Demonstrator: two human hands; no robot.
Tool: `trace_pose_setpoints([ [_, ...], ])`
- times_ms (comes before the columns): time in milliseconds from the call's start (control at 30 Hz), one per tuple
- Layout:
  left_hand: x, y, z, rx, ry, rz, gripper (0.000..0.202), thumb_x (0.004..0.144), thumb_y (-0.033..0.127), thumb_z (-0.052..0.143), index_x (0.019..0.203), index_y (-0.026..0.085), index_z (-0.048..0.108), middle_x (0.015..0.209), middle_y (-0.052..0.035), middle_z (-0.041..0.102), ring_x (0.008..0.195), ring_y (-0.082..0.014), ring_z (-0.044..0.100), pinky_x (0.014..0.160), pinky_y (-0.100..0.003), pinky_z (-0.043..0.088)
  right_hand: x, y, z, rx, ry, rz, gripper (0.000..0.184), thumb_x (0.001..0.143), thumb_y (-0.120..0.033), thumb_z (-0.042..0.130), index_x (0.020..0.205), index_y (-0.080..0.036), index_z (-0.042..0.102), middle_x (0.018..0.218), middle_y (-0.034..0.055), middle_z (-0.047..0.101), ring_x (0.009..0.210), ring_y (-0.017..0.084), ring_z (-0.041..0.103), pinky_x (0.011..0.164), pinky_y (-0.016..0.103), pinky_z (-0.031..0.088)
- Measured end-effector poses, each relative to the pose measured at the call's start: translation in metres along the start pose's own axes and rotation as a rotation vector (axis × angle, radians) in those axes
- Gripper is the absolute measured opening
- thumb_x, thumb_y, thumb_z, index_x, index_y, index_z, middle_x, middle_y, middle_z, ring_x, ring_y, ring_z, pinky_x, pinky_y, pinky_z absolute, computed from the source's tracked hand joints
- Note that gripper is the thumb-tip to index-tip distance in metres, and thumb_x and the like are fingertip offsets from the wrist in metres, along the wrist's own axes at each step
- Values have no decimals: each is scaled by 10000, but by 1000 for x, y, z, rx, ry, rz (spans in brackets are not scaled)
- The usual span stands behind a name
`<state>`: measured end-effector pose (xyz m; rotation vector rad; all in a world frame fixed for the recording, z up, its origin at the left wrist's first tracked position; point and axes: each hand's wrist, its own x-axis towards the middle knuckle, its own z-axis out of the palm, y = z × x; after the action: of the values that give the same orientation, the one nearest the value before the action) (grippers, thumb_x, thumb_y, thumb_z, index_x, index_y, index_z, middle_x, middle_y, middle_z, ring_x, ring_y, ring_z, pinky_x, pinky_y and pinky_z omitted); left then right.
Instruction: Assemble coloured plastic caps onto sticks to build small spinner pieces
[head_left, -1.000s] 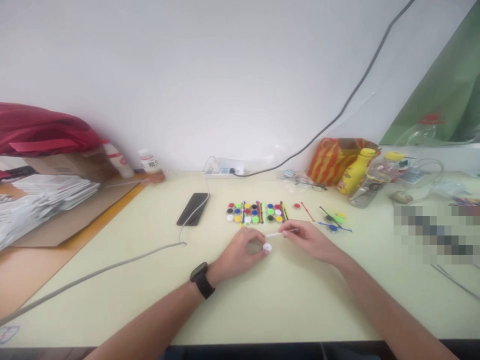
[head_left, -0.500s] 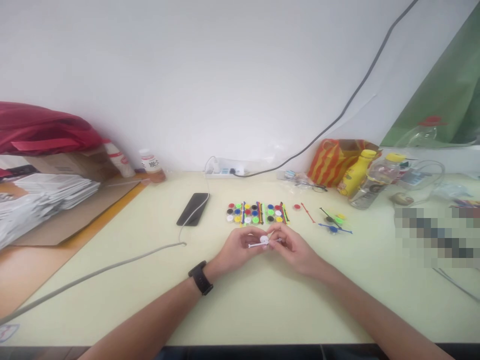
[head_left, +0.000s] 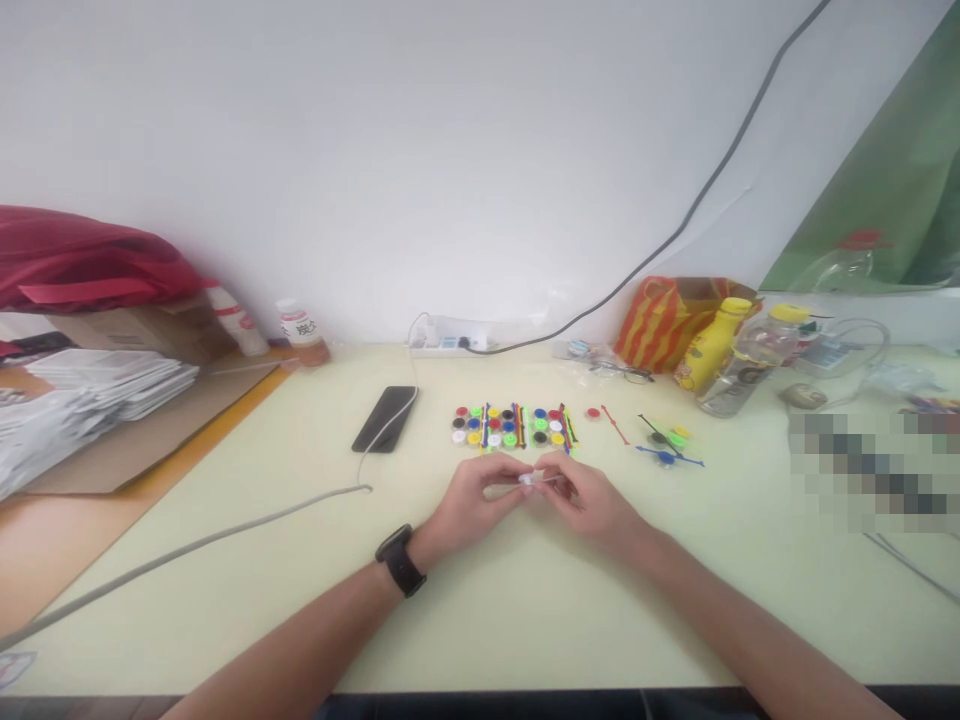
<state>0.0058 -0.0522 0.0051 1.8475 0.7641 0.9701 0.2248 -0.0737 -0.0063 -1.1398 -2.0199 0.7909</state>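
Observation:
My left hand (head_left: 480, 497) pinches a small round white plastic disc (head_left: 527, 480) between thumb and fingertips. Against it, my right hand (head_left: 589, 497) grips a thin white arrow-shaped pointer, mostly hidden by the fingers. The fingertips of both hands nearly meet, so how disc and pointer join cannot be made out. Just beyond the hands are rows of coloured discs (head_left: 496, 425) in red, green, blue, yellow, black and white, with bundles of coloured arrows (head_left: 521, 426) between them. To the right lie a red disc (head_left: 593, 413), a red arrow (head_left: 616, 425), and a loose cluster with a blue disc (head_left: 664, 459).
A black phone (head_left: 386, 419) lies left of the discs, a pale cable (head_left: 247, 524) running past it. At the back are a power strip (head_left: 442, 343), a striped bag (head_left: 649, 320), a yellow bottle (head_left: 712, 345) and a clear bottle (head_left: 750, 365). White packets (head_left: 124, 385) are stacked at left.
The white disc has tilted and now shows nearly edge-on. The white arrow's left end, seen before across my left fingers, is now hardly visible. Both hands stay in place.

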Motion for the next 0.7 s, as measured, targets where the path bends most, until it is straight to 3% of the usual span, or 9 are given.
trace_pose_setpoints([
  [167,-1,3,-7,240,11,134,157,921,286,694,1060,236,748,1005,-63,770,904,-215,706,841,-340,561,-3,-6,-3,-49,6,-47,146,1002,-295,476,1126,-266,545,797,-11,626,659,165,541,642,289,428],
  [433,-3,0,-8,319,47,147,99,822,184,737,916,216,730,843,-22,749,779,-181,698,754,-293,541,-4,-6,-1,41,-8,-42,144,998,-281,485,1134,-266,531,764,-23,570,658,158,488,643,288,412],
  [567,-2,4,-5,234,25,118,162,845,189,721,1004,217,739,914,-40,750,836,-192,699,799,-315,558,-3,-7,-2,133,8,-27,157,1004,-314,504,1146,-263,546,805,-11,585,689,159,513,645,286,427],
  [700,0,10,-3,-39,-50,-7,273,919,268,699,1184,208,719,1115,-94,740,986,-228,708,912,-366,574,-1,-10,-5,198,48,-21,187,1006,-340,522,1164,-249,567,842,3,586,743,163,550,658,282,452],
])
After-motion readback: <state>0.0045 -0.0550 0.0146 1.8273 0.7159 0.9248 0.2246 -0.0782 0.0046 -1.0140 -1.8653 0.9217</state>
